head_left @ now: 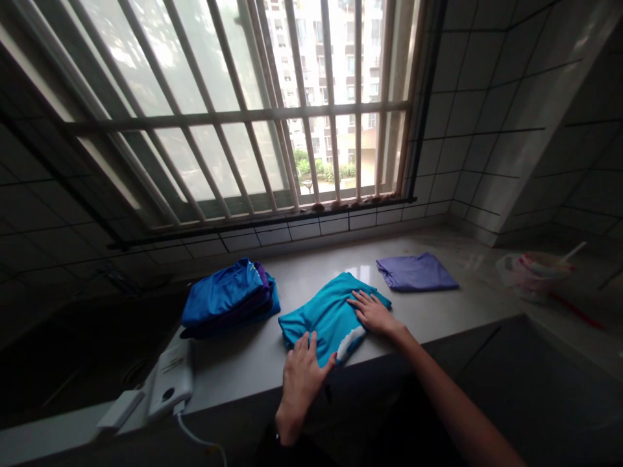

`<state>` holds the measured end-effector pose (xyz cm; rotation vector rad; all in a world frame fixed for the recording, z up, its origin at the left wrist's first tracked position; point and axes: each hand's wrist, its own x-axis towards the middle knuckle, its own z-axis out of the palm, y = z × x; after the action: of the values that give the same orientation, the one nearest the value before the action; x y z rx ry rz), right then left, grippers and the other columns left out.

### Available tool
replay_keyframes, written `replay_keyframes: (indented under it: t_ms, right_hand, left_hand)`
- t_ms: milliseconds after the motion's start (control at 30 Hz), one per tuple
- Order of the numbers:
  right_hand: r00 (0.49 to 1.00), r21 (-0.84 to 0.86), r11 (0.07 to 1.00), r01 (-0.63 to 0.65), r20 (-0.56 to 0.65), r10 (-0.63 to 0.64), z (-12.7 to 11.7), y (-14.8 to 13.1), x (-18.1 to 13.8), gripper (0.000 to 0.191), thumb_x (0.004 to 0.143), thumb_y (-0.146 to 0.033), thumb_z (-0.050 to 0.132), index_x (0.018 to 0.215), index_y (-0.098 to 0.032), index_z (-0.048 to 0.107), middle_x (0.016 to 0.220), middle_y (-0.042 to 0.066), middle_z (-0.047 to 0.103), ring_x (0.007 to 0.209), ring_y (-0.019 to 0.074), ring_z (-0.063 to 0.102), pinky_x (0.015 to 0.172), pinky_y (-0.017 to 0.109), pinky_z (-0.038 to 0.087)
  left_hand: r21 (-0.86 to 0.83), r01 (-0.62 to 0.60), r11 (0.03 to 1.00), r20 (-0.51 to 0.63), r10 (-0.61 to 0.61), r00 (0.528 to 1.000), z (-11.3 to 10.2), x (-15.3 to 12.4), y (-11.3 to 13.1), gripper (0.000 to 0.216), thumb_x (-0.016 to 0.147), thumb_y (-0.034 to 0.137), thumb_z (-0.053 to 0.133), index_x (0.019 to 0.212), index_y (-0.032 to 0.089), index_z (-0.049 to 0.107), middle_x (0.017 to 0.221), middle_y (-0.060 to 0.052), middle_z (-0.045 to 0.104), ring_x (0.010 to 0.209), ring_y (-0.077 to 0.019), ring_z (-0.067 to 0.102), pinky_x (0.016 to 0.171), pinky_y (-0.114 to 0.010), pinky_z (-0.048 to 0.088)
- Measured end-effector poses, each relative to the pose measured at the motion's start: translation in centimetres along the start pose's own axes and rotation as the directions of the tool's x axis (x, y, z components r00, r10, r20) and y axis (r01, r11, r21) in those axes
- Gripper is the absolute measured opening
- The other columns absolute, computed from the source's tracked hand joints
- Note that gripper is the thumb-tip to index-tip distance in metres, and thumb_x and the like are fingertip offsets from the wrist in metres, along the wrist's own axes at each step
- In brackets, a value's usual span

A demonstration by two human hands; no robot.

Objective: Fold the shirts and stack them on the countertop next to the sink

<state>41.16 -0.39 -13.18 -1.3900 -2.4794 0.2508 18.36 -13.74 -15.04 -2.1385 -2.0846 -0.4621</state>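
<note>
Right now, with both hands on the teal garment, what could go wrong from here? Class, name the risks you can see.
The teal garment lies near the front edge of the counter under the left hand, so it could slip off. Pressure from the right hand might push it into the folded blue stack. The white corded device also sits near the edge, and its hanging cord could get caught.

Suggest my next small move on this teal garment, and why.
Probably fold the white-trimmed edge inward with your left hand: it sticks out at the near side of the teal garment, right beside that hand, while your right hand presses the cloth flat.
</note>
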Motion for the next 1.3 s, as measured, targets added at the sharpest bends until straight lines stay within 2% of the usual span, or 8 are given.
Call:
replay_keyframes:
  t_ms: [200, 400, 600, 767, 900, 1000, 1133, 1300]
  right_hand:
    - [0.978, 0.198, 0.959, 0.204, -0.092, -0.189, -2.0, 0.2, 2.0, 0.038, 0.089, -0.01, 0.053, 0.119, -0.023, 0.073, 0.138, 0.009, 0.066, 0.129, 0.0227, 0.06, 0.114, 0.045, 0.043]
    - [0.955, 0.309, 0.908, 0.282, -0.186, -0.233, 0.3, -2.2, -8.4, 0.054, 0.077, -0.004, 0.058, 0.127, -0.021, 0.067, 0.126, 0.012, 0.069, 0.117, 0.0254, 0.065, 0.101, 0.043, 0.052]
    - [0.937, 0.113, 0.959, 0.258, -0.269, -0.221, 3.6, -3.4, -13.1, 0.075, 0.077, 0.006, 0.046, 0.144, -0.026, 0.056, 0.15, 0.01, 0.056, 0.141, 0.0256, 0.049, 0.114, 0.049, 0.041]
    - [0.89, 0.285, 0.92, 0.269, -0.438, -0.124, 1.6, -3.6, -10.9, 0.038, 0.088, -0.004, 0.045, 0.11, -0.023, 0.071, 0.104, 0.008, 0.075, 0.099, 0.0225, 0.07, 0.088, 0.038, 0.055]
    - [0.886, 0.465, 0.883, 0.058, -0.432, 0.169, -0.9, -3.1, -6.4, 0.019, 0.095, -0.027, 0.049, 0.09, -0.022, 0.067, 0.074, 0.002, 0.067, 0.068, 0.0185, 0.063, 0.068, 0.029, 0.053]
    - [0.831, 0.483, 0.87, -0.097, -0.442, 0.338, -0.8, -2.5, -2.3, 0.02, 0.093, -0.031, 0.052, 0.103, -0.019, 0.065, 0.091, 0.008, 0.069, 0.084, 0.0225, 0.065, 0.079, 0.034, 0.055]
    - [0.797, 0.386, 0.877, -0.286, -0.413, 0.441, 1.5, -1.6, 0.3, 0.032, 0.086, -0.023, 0.053, 0.115, -0.015, 0.065, 0.115, 0.017, 0.066, 0.107, 0.0291, 0.063, 0.097, 0.044, 0.051]
    - [0.775, 0.484, 0.848, -0.217, -0.443, 0.451, 3.2, -0.7, -0.1, 0.036, 0.092, -0.031, 0.046, 0.12, -0.015, 0.064, 0.119, 0.016, 0.067, 0.11, 0.0285, 0.064, 0.1, 0.045, 0.051]
  left_hand:
    - [-0.234, -0.248, 0.94, 0.083, 0.273, 0.958, -3.1, -1.9, 0.3, 0.059, 0.082, 0.054, 0.071, 0.134, 0.027, 0.065, 0.128, -0.013, 0.069, 0.119, -0.033, 0.063, 0.105, -0.048, 0.049]
    - [-0.155, -0.344, 0.926, 0.103, 0.361, 0.927, -1.9, -2.9, -4.2, 0.082, 0.078, 0.009, 0.064, 0.154, 0.031, 0.043, 0.159, -0.009, 0.046, 0.145, -0.031, 0.044, 0.118, -0.053, 0.037]
    - [-0.195, -0.358, 0.913, 0.088, 0.38, 0.921, -1.3, -2.7, -4.7, 0.072, 0.083, -0.003, 0.046, 0.145, 0.031, 0.055, 0.149, -0.007, 0.058, 0.136, -0.0256, 0.055, 0.109, -0.045, 0.047]
    - [-0.377, -0.236, 0.896, 0.056, 0.277, 0.959, -5.2, -1.2, -4.9, 0.046, 0.085, 0.008, 0.053, 0.123, 0.028, 0.07, 0.114, -0.006, 0.076, 0.104, -0.0251, 0.07, 0.094, -0.041, 0.053]
    - [-0.467, -0.097, 0.879, -0.109, 0.051, 0.993, -7.0, 3.2, -3.7, 0.031, 0.091, 0.025, 0.056, 0.12, 0.027, 0.068, 0.112, -0.006, 0.075, 0.103, -0.0256, 0.07, 0.092, -0.039, 0.054]
    - [-0.459, 0.027, 0.888, -0.189, -0.128, 0.974, -5.2, 7.5, -2.0, 0.04, 0.094, 0.034, 0.056, 0.132, 0.021, 0.059, 0.129, -0.013, 0.068, 0.12, -0.0281, 0.063, 0.104, -0.043, 0.049]
    - [-0.35, 0.21, 0.913, -0.01, -0.228, 0.974, -0.4, 10.0, -0.9, 0.046, 0.087, 0.035, 0.066, 0.127, 0.015, 0.059, 0.125, -0.019, 0.066, 0.121, -0.033, 0.061, 0.105, -0.048, 0.047]
    - [-0.373, 0.243, 0.896, -0.065, -0.287, 0.956, 1.9, 9.1, -1.3, 0.039, 0.09, 0.041, 0.062, 0.118, 0.014, 0.059, 0.117, -0.017, 0.067, 0.117, -0.0309, 0.062, 0.105, -0.045, 0.047]
